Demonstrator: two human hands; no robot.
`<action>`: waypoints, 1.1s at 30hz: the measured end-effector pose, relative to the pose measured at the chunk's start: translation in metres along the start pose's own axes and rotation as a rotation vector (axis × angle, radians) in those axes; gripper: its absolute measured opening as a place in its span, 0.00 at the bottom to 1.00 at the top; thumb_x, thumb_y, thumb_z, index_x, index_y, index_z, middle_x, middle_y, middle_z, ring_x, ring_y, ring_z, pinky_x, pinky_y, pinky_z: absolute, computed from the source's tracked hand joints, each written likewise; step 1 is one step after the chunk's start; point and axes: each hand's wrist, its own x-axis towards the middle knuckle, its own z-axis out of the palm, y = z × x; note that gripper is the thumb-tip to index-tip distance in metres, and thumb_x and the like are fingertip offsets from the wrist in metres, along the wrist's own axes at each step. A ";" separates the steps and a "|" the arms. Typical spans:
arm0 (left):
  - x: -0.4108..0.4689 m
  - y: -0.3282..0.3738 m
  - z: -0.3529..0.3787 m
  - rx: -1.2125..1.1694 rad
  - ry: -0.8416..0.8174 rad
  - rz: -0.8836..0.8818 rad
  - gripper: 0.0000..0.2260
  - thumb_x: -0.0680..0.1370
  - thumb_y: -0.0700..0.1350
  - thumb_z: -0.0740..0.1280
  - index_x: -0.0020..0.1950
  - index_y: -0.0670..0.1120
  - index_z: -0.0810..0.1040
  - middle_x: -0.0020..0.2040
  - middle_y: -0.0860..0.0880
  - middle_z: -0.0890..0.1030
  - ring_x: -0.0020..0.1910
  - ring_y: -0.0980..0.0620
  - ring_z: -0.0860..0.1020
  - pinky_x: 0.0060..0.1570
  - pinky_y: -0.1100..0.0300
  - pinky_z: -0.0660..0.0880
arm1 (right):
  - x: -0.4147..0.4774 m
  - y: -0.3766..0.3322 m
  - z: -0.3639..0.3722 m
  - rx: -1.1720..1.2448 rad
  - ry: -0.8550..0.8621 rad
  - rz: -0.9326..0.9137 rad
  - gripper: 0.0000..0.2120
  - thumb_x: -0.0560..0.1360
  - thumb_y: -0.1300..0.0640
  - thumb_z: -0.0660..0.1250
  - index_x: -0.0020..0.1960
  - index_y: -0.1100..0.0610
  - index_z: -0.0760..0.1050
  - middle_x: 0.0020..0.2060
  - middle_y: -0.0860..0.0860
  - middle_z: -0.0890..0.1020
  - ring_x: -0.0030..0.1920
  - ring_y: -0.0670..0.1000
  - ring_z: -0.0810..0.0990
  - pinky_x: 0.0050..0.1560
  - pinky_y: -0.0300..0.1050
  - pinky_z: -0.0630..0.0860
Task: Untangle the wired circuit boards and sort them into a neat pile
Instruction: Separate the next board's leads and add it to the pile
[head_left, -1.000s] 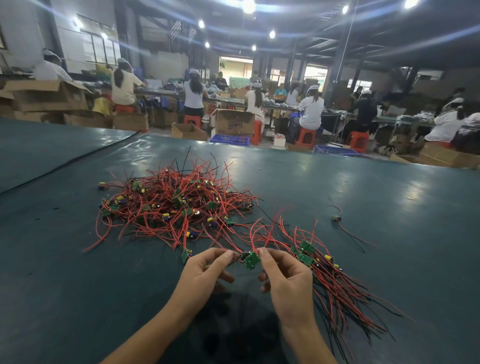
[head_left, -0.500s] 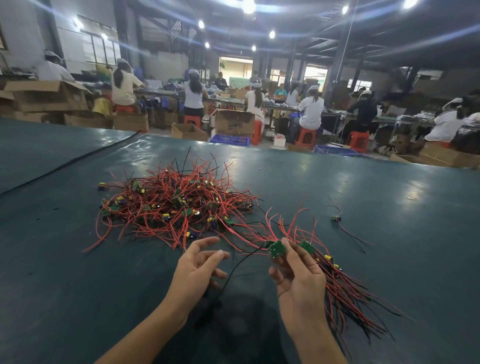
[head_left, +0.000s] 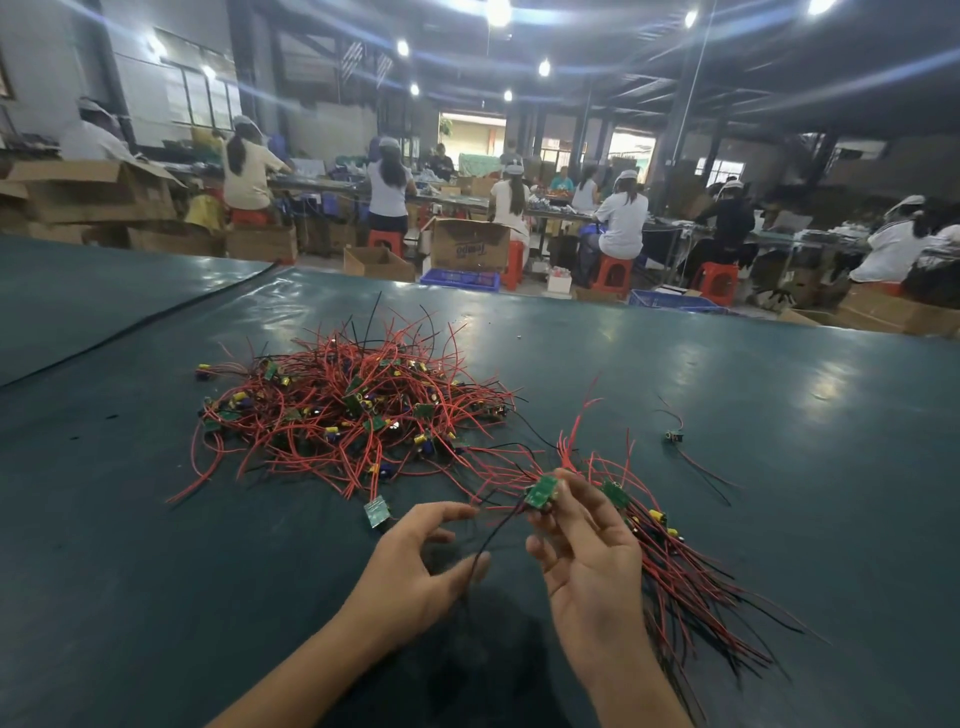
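Dark green tabletop (head_left: 156, 545) bearing two wire masses: tangled heap (head_left: 353, 410) of red-wired boards at centre, straighter sorted bundle (head_left: 691, 587) at right, boards nearest the right hand (head_left: 592, 566), wire ends pointing near-right. One stray board (head_left: 674, 436) well apart; one loose board (head_left: 376, 512) at the heap's near edge. Right hand pinching one held board (head_left: 540, 491), tilted, black wire (head_left: 491, 540) trailing down past the left hand (head_left: 415, 566), fingers spread, gripping nothing. Beyond, two blue crates (head_left: 460, 279), open cardboard boxes (head_left: 470, 244), contents indiscernible.

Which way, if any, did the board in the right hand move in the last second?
Yes. The green board, pinched by the right hand, shifted right, toward the lone board lying further right.
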 end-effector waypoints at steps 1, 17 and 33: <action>-0.001 0.000 0.001 -0.006 -0.026 0.036 0.18 0.71 0.48 0.75 0.59 0.59 0.76 0.55 0.59 0.78 0.53 0.64 0.76 0.50 0.71 0.72 | -0.001 0.003 0.001 -0.083 -0.018 -0.028 0.07 0.70 0.65 0.68 0.39 0.55 0.84 0.35 0.52 0.84 0.32 0.46 0.81 0.26 0.37 0.76; 0.002 0.007 0.004 -0.477 0.023 0.110 0.14 0.67 0.42 0.74 0.49 0.41 0.74 0.39 0.50 0.83 0.38 0.54 0.80 0.40 0.66 0.77 | -0.004 0.013 0.000 -0.424 -0.025 -0.083 0.09 0.74 0.65 0.70 0.38 0.55 0.84 0.35 0.53 0.85 0.36 0.48 0.83 0.28 0.39 0.77; 0.003 0.009 -0.001 -0.404 0.128 0.080 0.07 0.74 0.49 0.71 0.40 0.46 0.81 0.35 0.48 0.83 0.33 0.54 0.80 0.32 0.64 0.74 | -0.001 0.019 -0.002 -0.411 -0.015 0.109 0.05 0.74 0.58 0.70 0.41 0.53 0.84 0.37 0.51 0.84 0.38 0.50 0.84 0.27 0.41 0.77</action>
